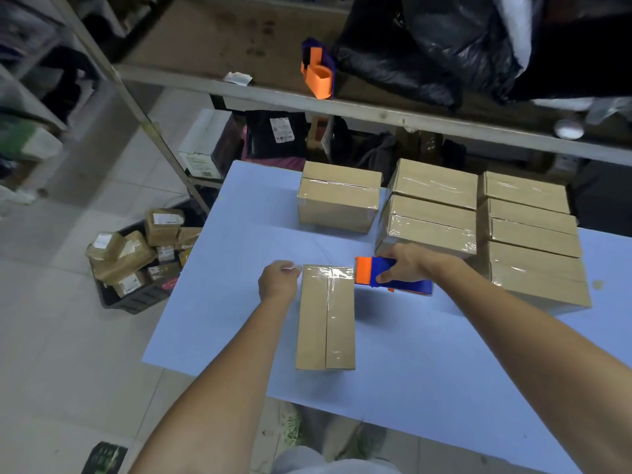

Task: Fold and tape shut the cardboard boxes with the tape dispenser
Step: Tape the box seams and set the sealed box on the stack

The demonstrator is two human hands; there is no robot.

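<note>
Blue table (212, 302) carries stacks of taped boxes (434, 213) far right. Nearer, one cardboard box (325, 319) shows tape along its seam. The right hand (407, 265) grips the tape dispenser (393, 277) at its far end. The left hand (278, 282), fingers curled, seemingly steadies the far-left corner. I'd judge it nearly sealed.

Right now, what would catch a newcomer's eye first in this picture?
First the blue and orange tape dispenser, held by the right hand at the far end of a long brown cardboard box with tape along its seam. The left hand sits at its far left corner. Behind, stacks of taped cardboard boxes fill the right side of the pale blue table.
</note>
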